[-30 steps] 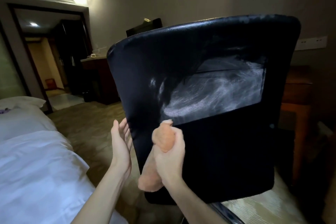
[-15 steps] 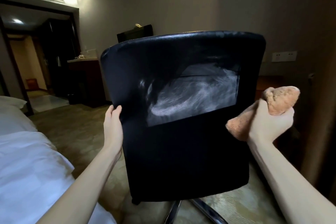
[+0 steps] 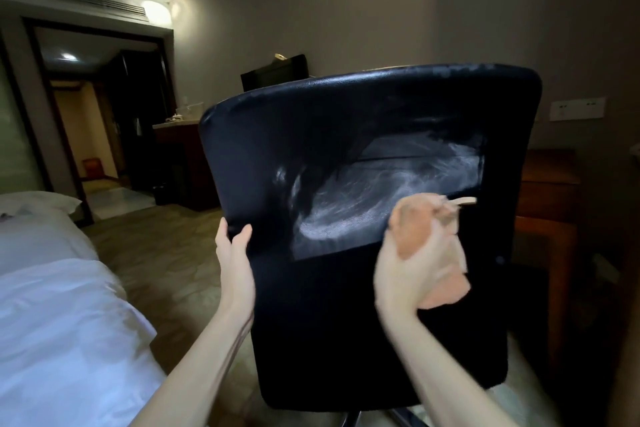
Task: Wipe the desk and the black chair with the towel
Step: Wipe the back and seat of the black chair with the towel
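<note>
Swinging back in from the open air at the chair's right side, the right hand (image 3: pixel 401 274) with its towel (image 3: pixel 450 284) is again against the rear of the black chair (image 3: pixel 363 340), while the left hand (image 3: pixel 235 263) stays on the backrest's left edge as it was half a second ago.

At far left lies a bed (image 3: pixel 59 322) with white linen. Beyond it a doorway (image 3: pixel 100 107) opens onto a lit passage, with a ceiling lamp (image 3: pixel 157 9) glowing above its right corner. A dark cabinet (image 3: pixel 180 163) stands against the far wall, and a dark flat screen (image 3: pixel 273 74) shows just over the chair's top edge.

The left hand pinches the backrest's left rim, its thumb on the rear face and its fingers (image 3: pixel 221 236) round the edge. The chair fills the middle, its back turned to the camera, with a pale, streaky smear (image 3: pixel 346 211) across the upper half.

The right hand's fingers are curled round the peach-orange towel, which is bunched in the fist and pressed to the backrest at the smear's lower right corner; a loose flap hangs below the fist. Motion blurs this hand.

Right of the chair stands a brown wooden tabletop (image 3: pixel 550 166), and a white socket plate (image 3: pixel 576 108) sits on the wall above.
</note>
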